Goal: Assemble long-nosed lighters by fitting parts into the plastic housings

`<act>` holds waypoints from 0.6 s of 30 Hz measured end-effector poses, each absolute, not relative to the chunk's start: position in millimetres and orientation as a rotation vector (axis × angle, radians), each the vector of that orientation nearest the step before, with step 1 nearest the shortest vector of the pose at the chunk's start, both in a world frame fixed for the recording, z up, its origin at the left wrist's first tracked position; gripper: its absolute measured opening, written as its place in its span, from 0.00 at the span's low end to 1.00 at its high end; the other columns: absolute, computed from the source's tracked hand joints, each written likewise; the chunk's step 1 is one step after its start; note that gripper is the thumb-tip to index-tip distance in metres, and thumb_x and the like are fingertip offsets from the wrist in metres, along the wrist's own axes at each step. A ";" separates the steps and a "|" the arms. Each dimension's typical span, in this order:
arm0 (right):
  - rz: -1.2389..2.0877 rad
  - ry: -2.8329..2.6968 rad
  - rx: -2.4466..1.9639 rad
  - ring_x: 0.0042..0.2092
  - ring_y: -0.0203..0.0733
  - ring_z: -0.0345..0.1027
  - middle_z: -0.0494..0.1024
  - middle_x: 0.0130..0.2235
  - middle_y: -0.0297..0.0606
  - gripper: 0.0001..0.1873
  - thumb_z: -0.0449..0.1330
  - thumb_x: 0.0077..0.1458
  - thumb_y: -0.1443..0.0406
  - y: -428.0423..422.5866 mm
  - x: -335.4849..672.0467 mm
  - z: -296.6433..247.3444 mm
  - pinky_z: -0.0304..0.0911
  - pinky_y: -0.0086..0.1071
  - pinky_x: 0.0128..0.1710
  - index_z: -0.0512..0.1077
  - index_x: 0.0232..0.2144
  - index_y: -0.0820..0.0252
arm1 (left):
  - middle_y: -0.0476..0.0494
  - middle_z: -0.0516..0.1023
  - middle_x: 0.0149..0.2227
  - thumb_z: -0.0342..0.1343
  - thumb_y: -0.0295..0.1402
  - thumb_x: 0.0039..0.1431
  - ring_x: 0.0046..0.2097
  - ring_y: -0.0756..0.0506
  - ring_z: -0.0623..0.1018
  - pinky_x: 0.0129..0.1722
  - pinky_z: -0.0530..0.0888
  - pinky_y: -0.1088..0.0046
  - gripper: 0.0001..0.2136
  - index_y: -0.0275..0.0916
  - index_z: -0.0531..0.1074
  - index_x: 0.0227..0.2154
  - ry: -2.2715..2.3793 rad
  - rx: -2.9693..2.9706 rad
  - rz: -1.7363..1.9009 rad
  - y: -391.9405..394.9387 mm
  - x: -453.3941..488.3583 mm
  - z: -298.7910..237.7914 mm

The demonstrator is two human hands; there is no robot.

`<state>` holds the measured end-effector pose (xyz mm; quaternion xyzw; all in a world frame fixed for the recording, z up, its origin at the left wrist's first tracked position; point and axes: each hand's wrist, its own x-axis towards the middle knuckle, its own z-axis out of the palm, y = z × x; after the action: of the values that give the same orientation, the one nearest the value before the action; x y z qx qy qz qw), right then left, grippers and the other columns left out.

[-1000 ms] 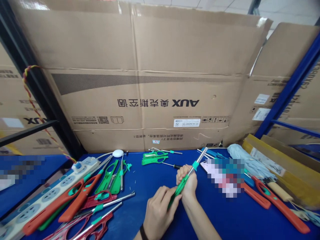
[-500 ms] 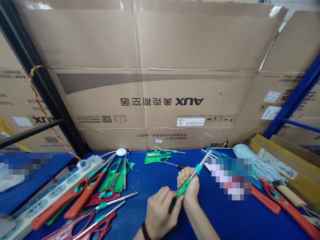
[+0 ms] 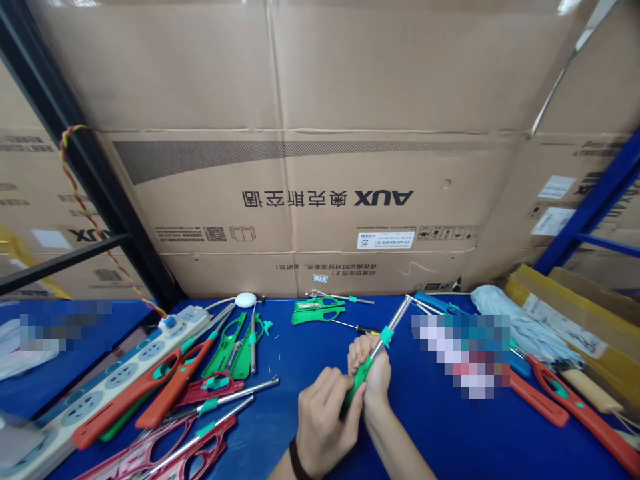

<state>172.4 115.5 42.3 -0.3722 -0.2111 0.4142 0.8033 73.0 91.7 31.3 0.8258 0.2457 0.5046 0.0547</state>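
Note:
Both hands grip one long-nosed gas lighter [image 3: 361,377], which slants up and right with its metal tube [image 3: 398,313] and teal collar [image 3: 387,336] sticking out past the fingers. My left hand [image 3: 327,410], with a dark band at the wrist, closes around the lower end of the green handle. My right hand [image 3: 375,377] is wrapped round the handle higher up, just below the collar. The fingers hide much of the handle. Behind the hands, a screwdriver [image 3: 364,329] lies on the blue table.
Opened green lighter halves [image 3: 317,311] lie at the back. On the left are a power strip [image 3: 123,377], orange lighters [image 3: 173,393] and red handle shells [image 3: 215,443] with tubes. To the right lie an orange lighter [image 3: 595,413] and a yellow-edged carton [image 3: 560,313]. Cardboard [image 3: 325,160] walls the back.
The lighter's tip has swung slightly left, with both hands keeping their hold. The whole view has shifted a little.

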 end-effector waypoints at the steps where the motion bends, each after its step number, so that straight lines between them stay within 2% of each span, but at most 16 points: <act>1: 0.900 -0.445 -0.800 0.10 0.30 0.42 0.51 0.07 0.25 0.29 0.52 0.53 0.50 115.7 172.7 41.9 0.41 0.25 0.07 0.49 0.08 0.53 | 0.46 0.69 0.22 0.50 0.26 0.61 0.26 0.49 0.69 0.26 0.65 0.74 0.06 0.36 0.68 0.28 0.740 2.511 1.535 91.2 73.4 31.5; 8: 0.962 -0.380 -0.804 0.11 0.30 0.44 0.51 0.08 0.26 0.30 0.51 0.53 0.48 115.2 174.1 44.3 0.43 0.24 0.08 0.49 0.07 0.54 | 0.46 0.70 0.23 0.52 0.26 0.60 0.26 0.48 0.70 0.26 0.66 0.75 0.04 0.36 0.69 0.30 0.726 2.514 1.540 90.8 73.6 31.9; 18: 0.987 -0.253 -0.833 0.12 0.29 0.50 0.57 0.09 0.26 0.30 0.56 0.47 0.44 110.0 171.1 41.1 0.49 0.23 0.10 0.57 0.08 0.58 | 0.46 0.69 0.24 0.53 0.26 0.58 0.27 0.48 0.70 0.27 0.67 0.74 0.03 0.37 0.69 0.29 0.751 2.411 1.559 91.6 72.5 28.8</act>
<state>171.1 110.0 41.1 -0.3871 -0.1174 0.4585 0.7913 72.5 91.6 28.8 0.8094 0.2522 0.5233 0.0867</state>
